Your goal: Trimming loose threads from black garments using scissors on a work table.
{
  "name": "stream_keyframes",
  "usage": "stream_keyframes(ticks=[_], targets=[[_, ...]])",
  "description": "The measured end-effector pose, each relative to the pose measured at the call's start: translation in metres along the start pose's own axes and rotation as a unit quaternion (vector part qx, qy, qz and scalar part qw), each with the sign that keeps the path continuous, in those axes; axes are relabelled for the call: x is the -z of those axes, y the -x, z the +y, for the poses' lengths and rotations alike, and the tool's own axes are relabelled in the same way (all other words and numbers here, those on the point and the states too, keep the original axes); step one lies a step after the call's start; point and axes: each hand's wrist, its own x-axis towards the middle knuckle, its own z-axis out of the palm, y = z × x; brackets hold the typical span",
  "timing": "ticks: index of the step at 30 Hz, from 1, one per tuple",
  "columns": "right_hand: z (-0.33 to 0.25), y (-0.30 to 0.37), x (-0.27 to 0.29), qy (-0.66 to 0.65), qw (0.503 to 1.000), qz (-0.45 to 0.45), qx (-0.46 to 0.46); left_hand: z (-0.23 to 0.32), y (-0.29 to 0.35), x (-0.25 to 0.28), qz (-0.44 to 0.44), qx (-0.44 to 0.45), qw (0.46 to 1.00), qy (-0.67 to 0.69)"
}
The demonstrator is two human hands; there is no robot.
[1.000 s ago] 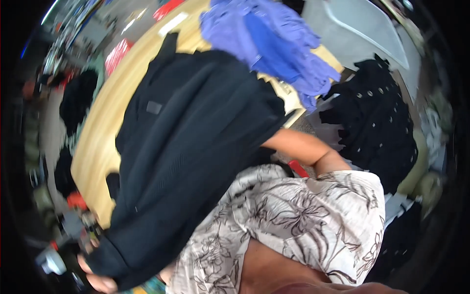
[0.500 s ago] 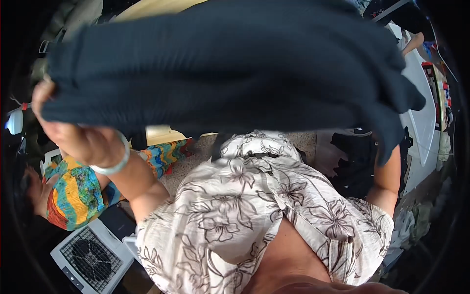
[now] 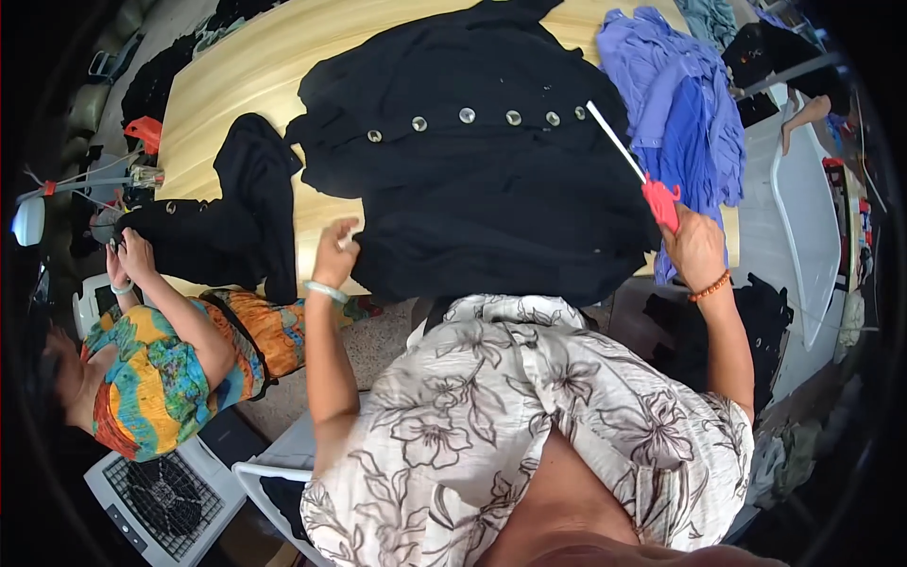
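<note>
A black garment (image 3: 491, 198) lies spread on the pale wooden table, a row of several shiny round buttons across its middle. Beside its left edge is my left hand (image 3: 334, 257), its fingers curled together with a small whitish bit showing among them. Whether they also pinch the cloth is unclear. At the garment's right edge, my right hand (image 3: 697, 249) is closed at the lower end of a red-handled tool (image 3: 661, 200). From that handle a long, thin pale shaft slants up and left over the black cloth.
Purple-blue clothing (image 3: 675, 94) is heaped on the table (image 3: 236, 80) at the right. On the left, a co-worker's hands (image 3: 137, 257) are at another black garment (image 3: 250, 180). A fan-like appliance (image 3: 170, 491) stands lower left, and a white chair (image 3: 274, 482) is close by.
The black garment, held up and stretched between both my hands before, now lies flat on the table. My hands have come down and inward, and the red-handled tool has come into view.
</note>
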Motion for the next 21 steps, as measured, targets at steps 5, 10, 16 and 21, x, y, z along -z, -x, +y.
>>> stream_keyframes(ticks=[5, 10, 16, 21], targets=[[-0.036, -0.068, -0.039, -0.138, 0.988, 0.003, 0.076, 0.037, -0.106, -0.013, 0.089, 0.010, 0.991, 0.096], [-0.090, -0.121, -0.074, -0.199, 0.969, -0.027, 0.141, 0.045, -0.185, -0.045, 0.060, 0.238, 0.952, 0.184], [-0.101, -0.158, -0.086, -0.157, 0.980, -0.045, 0.116, 0.052, -0.191, -0.002, -0.100, 0.199, 0.950, 0.220], [-0.120, -0.186, -0.105, -0.086, 0.993, -0.022, 0.081, 0.108, -0.237, 0.058, -0.165, 0.016, 0.845, 0.508]])
